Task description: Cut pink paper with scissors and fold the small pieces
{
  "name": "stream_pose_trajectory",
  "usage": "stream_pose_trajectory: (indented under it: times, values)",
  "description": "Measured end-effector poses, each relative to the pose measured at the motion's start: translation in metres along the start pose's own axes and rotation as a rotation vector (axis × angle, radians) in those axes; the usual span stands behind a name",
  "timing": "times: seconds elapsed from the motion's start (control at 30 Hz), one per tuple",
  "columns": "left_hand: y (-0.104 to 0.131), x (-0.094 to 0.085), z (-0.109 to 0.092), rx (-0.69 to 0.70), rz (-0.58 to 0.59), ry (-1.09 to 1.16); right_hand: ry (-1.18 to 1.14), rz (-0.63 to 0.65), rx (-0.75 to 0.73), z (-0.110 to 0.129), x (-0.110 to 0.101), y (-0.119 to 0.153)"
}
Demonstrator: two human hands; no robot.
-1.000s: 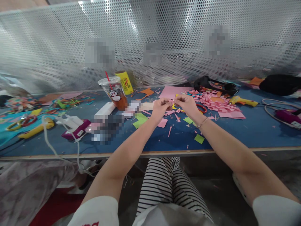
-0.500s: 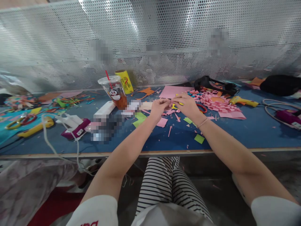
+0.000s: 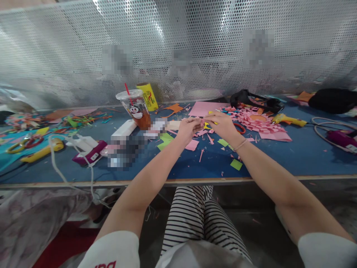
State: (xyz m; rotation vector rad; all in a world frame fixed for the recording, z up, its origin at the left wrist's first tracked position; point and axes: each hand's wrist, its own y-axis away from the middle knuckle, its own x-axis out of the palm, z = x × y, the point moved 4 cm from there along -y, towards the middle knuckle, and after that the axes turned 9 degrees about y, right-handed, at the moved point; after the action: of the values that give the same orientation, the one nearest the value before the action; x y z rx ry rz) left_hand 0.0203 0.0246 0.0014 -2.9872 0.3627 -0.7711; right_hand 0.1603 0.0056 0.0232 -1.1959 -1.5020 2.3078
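Observation:
Over the middle of the table, my left hand (image 3: 189, 129) and my right hand (image 3: 222, 124) meet, fingertips pinched around a small pink piece of paper (image 3: 202, 122). Most of that piece is hidden by the fingers. Under and behind my right hand lie scissors with a red handle (image 3: 240, 128), partly covered. A pink sheet of paper (image 3: 205, 107) lies beyond the hands. To their right sits a fringed pink paper flower (image 3: 251, 118). Green paper pieces (image 3: 236, 164) and a pink paper square (image 3: 192, 145) lie nearer to me among thin pink scraps.
A drink cup with a red straw (image 3: 139, 111) and a yellow box (image 3: 149, 97) stand at the back left. Yellow glue guns lie left and right (image 3: 291, 120). A purple power strip (image 3: 89, 153) trails white cables. Perforated metal (image 3: 178, 37) walls the back.
My fingers have shifted slightly around the small pink piece, and my right hand's fingers are a little more bent. Nothing else on the table has visibly moved.

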Motion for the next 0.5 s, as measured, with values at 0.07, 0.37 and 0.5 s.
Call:
stream_pose_trajectory:
  times: [0.07, 0.37, 0.5]
  values:
    - [-0.0001, -0.0005, 0.0001, 0.004, 0.000, 0.002, 0.010, -0.013, -0.005, 0.0017, -0.0011, -0.0011]
    - [0.0003, -0.0011, -0.0010, -0.014, -0.001, -0.011, -0.012, 0.062, -0.037, 0.0034, 0.0020, 0.0007]
    - [0.0005, 0.0000, -0.0005, -0.032, 0.019, -0.001, 0.044, 0.072, -0.112, 0.0043, 0.0020, 0.0031]
